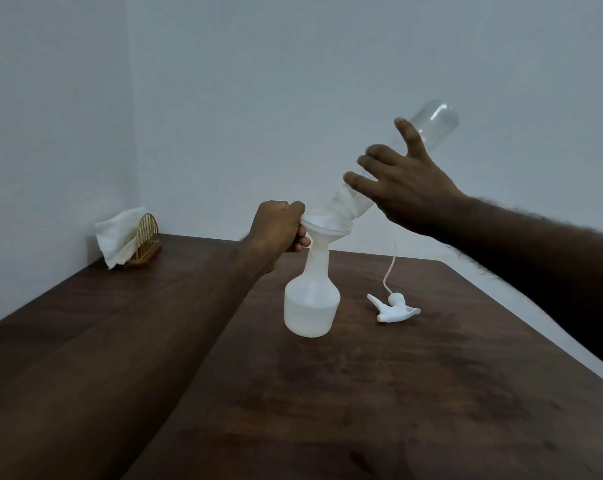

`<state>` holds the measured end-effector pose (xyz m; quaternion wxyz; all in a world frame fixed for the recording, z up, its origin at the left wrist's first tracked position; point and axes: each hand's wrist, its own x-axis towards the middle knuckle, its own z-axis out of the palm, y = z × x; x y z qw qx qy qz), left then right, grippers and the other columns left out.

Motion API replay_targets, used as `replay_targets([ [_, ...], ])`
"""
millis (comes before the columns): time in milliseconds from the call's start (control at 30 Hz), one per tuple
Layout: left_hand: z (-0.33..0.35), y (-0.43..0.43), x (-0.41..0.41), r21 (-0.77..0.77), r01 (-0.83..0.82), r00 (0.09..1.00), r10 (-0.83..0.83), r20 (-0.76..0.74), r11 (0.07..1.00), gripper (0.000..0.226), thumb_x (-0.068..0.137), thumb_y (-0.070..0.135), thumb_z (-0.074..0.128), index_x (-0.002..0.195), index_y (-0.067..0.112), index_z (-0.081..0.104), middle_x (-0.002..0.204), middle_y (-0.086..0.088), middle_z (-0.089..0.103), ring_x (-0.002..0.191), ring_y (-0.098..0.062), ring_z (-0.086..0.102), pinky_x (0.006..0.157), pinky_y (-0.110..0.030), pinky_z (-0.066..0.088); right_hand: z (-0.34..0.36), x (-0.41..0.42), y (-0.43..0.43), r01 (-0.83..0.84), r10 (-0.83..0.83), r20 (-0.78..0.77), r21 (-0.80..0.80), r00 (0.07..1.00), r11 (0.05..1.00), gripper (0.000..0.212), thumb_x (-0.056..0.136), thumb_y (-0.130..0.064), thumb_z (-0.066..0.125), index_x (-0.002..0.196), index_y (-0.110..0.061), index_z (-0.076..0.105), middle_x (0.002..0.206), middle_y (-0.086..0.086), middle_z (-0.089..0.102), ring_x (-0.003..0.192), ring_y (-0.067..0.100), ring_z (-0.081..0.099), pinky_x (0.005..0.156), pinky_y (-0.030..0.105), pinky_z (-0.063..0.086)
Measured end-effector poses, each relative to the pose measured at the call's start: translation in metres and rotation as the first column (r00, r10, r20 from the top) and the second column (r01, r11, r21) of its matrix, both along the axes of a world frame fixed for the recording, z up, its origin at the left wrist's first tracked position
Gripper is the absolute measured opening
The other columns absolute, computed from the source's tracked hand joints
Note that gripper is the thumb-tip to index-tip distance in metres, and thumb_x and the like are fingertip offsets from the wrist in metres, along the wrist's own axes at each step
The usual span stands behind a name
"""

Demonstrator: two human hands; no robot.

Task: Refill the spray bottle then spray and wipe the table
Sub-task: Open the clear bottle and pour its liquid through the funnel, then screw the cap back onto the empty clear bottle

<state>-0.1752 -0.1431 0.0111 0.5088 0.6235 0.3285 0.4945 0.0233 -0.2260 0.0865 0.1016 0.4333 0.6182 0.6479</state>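
A white spray bottle (pixel 311 303) stands upright on the dark wooden table (pixel 414 393), its head off and liquid reaching about halfway up its body. A white funnel (pixel 327 230) sits in its neck. My left hand (pixel 279 226) pinches the funnel's rim. My right hand (pixel 400 188) holds a clear plastic bottle (pixel 435 124) tilted steeply, mouth down inside the funnel. The spray head (pixel 395 308) with its thin tube lies on the table just right of the spray bottle.
At the back left corner stands a golden wire holder (pixel 147 242) with a white cloth (pixel 118 237) in it. Pale walls close the table's left and far sides. The table's right edge runs diagonally at the right.
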Motion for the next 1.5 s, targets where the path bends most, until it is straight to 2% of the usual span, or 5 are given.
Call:
replay_targets([
  [733,-0.001,0.003,0.000,-0.028,-0.030,0.999,0.029,-0.021,0.999,0.020,0.091,0.018,0.046,0.076,0.005,0.051,0.059,-0.009,0.053,0.040,-0.017,0.054,0.046,-0.024,0.045,-0.015,-0.009,-0.004,0.072,-0.074,-0.268,-0.019,0.961,0.997,0.050,0.081,-0.018,0.065,0.128,-0.009,0.050,0.111,0.012,0.066,0.099,0.033,0.062,0.105,0.054,0.029],
  [1067,-0.027,0.014,-0.024,-0.033,-0.223,0.963,0.215,-0.164,0.974,0.060,0.095,0.059,0.039,0.074,0.005,0.056,0.058,-0.008,0.055,0.049,-0.020,0.054,0.054,-0.029,0.045,-0.030,-0.033,-0.034,-0.020,-0.004,-0.732,-0.024,0.681,0.999,0.055,0.082,-0.056,0.061,0.105,-0.009,0.045,0.084,0.008,0.066,0.066,0.032,0.054,0.057,0.033,0.035],
  [1233,-0.065,0.030,-0.080,0.399,-0.282,0.709,0.470,-0.526,0.872,0.046,0.093,0.043,0.051,0.058,0.014,0.045,0.054,-0.003,0.044,0.051,-0.017,0.042,0.052,-0.029,0.032,-0.048,-0.078,-0.056,-0.234,0.128,-0.924,0.044,0.360,0.971,0.062,0.071,-0.067,0.064,0.097,-0.016,0.041,0.083,0.001,0.066,0.070,0.027,0.061,0.064,0.038,0.050],
  [1367,-0.073,0.034,-0.113,0.439,-0.240,0.543,0.494,-0.679,0.866,0.041,0.082,0.045,0.057,0.054,0.016,0.049,0.057,-0.003,0.054,0.057,-0.021,0.052,0.053,-0.028,0.036,-0.074,-0.124,-0.051,-0.415,0.133,-0.979,0.058,0.154,0.908,0.059,0.071,-0.062,0.071,0.101,-0.019,0.044,0.085,-0.005,0.065,0.074,0.020,0.064,0.070,0.037,0.053],
  [1500,-0.065,0.022,-0.127,0.364,-0.145,0.293,0.391,-0.873,0.920,0.047,0.087,0.053,0.051,0.102,0.011,0.065,0.117,-0.014,0.064,0.094,-0.026,0.058,0.079,-0.036,0.046,-0.095,-0.163,-0.030,-0.509,0.129,-0.992,0.102,0.018,0.855,0.055,0.073,-0.059,0.074,0.098,-0.019,0.045,0.083,-0.007,0.063,0.074,0.014,0.064,0.063,0.033,0.051],
])
